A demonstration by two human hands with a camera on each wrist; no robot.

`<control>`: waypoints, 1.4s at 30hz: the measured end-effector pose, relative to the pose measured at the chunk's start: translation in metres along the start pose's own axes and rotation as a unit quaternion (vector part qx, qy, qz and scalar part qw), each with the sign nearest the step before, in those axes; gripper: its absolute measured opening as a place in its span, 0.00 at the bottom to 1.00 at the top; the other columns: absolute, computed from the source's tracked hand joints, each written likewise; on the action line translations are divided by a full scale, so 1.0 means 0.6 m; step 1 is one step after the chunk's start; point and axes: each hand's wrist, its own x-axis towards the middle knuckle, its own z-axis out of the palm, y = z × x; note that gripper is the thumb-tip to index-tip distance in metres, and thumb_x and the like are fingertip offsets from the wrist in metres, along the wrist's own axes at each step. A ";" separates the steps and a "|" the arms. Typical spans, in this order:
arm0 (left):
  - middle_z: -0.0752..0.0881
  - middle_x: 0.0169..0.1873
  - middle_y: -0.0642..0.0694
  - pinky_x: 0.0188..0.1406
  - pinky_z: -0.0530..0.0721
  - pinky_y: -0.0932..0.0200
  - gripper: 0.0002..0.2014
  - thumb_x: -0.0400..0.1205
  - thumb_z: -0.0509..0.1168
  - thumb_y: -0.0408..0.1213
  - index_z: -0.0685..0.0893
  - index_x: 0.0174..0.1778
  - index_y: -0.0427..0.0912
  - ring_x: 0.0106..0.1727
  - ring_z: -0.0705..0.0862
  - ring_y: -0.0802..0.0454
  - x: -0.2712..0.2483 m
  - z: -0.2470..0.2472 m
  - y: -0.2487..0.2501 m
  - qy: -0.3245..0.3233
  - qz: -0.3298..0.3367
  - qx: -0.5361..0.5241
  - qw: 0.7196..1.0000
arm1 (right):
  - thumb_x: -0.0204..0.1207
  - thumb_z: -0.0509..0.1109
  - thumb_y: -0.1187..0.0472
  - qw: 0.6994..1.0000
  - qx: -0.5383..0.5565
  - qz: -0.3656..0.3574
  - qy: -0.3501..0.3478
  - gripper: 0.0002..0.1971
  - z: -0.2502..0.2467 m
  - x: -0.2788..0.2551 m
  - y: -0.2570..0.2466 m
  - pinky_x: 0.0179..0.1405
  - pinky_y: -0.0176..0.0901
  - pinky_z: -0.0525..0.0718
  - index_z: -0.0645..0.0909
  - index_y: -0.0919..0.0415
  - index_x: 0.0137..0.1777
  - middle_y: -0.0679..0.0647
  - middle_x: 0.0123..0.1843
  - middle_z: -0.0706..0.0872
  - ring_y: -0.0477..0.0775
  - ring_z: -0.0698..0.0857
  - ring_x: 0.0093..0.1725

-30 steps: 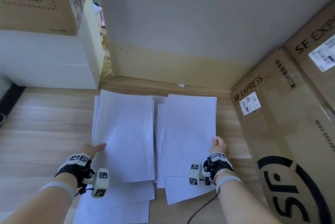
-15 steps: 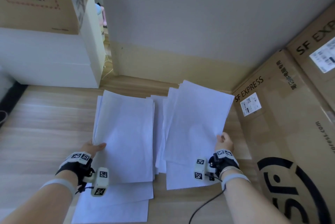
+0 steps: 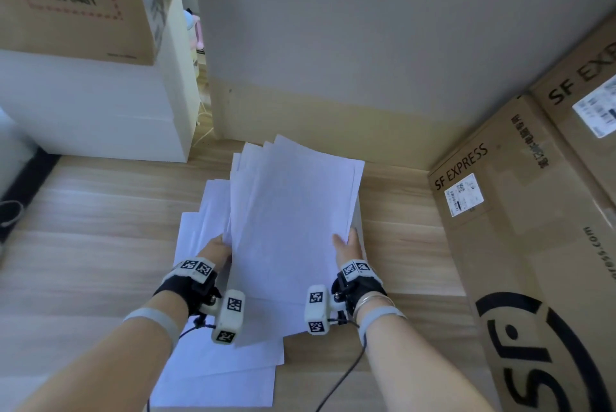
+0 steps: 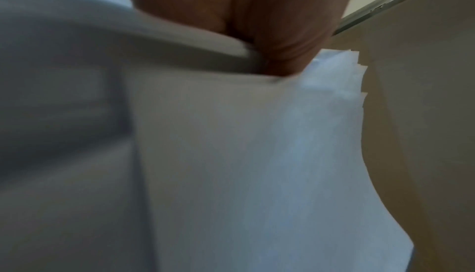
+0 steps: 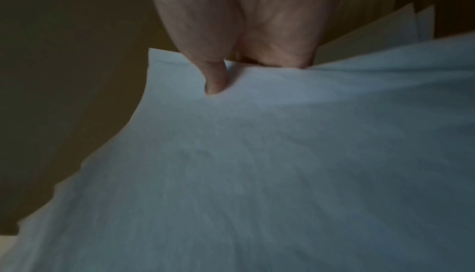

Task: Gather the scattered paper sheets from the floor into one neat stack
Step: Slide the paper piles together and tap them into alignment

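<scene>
A: What is the right hand (image 3: 348, 246) doing?

B: It is pinching the right edge of a bunch of papers (image 3: 293, 225). In the right wrist view the thumb is pressing on top of the sheets.

A: And the left hand (image 3: 213, 250)?

B: It is holding the left edge of the same bunch. The fingers are going under the paper, and the thumb is hiding, so I cannot tell how tight it is gripping.

A: Where are the papers sitting?

B: They are fanning out in the middle, up off the wooden floor (image 3: 83, 245). More sheets on the floor (image 3: 220, 365) are lying under them, near the person.

A: What is around?

B: Big brown boxes (image 3: 533, 245) are leaning on the right. A white cabinet (image 3: 93, 111) is standing far left.
</scene>
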 end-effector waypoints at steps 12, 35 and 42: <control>0.82 0.60 0.36 0.56 0.79 0.51 0.20 0.81 0.62 0.26 0.72 0.69 0.29 0.64 0.81 0.36 -0.027 0.001 0.096 0.013 0.181 -0.032 0.983 | 0.77 0.64 0.75 0.990 0.082 -0.100 0.049 0.18 -0.019 -0.023 -0.098 0.56 0.41 0.75 0.75 0.71 0.66 0.66 0.63 0.83 0.51 0.79 0.54; 0.82 0.45 0.57 0.51 0.80 0.66 0.25 0.66 0.75 0.32 0.72 0.47 0.65 0.47 0.82 0.60 -0.095 -0.012 0.183 0.046 0.388 -0.155 0.907 | 0.70 0.74 0.71 0.958 0.213 -0.192 0.018 0.16 -0.035 -0.069 -0.211 0.43 0.24 0.83 0.79 0.70 0.58 0.55 0.50 0.86 0.47 0.85 0.46; 0.82 0.40 0.58 0.47 0.79 0.64 0.21 0.73 0.72 0.28 0.73 0.41 0.62 0.43 0.81 0.59 -0.098 -0.011 0.198 0.072 0.408 -0.139 0.899 | 0.59 0.69 0.33 0.926 0.296 -0.229 0.039 0.17 -0.034 -0.078 -0.266 0.52 0.39 0.79 0.79 0.45 0.39 0.48 0.46 0.83 0.46 0.82 0.48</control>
